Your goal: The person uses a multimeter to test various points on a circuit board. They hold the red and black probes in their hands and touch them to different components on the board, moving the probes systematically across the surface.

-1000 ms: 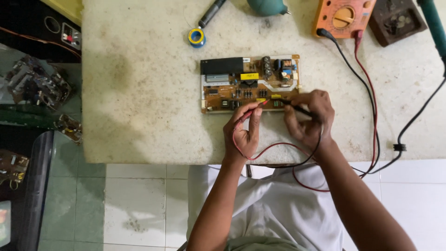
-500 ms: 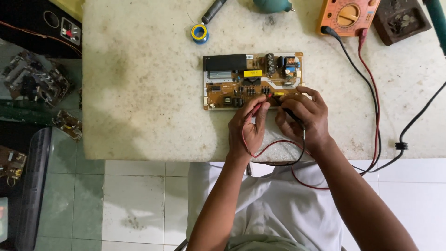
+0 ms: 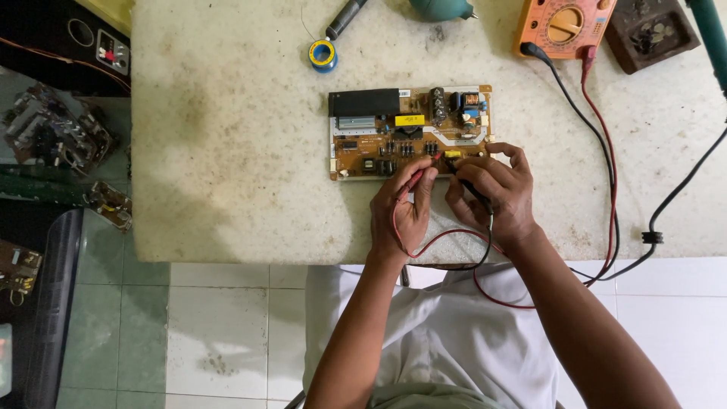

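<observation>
Both hands now sit slightly farther onto the circuit board (image 3: 409, 132) than a second ago. The left hand (image 3: 405, 212) holds the red probe (image 3: 418, 176) and the right hand (image 3: 496, 189) the black probe (image 3: 466, 176), tips closer together near the yellow component (image 3: 452, 154).

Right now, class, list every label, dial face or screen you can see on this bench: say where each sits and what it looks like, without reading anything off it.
Yellow label: small rectangle on the brown circuit board, upper middle.
Meter dial: round, on the orange multimeter at the table's top edge; no screen shows.
Panel: pale plate with a red button, top left, off the table.
</observation>
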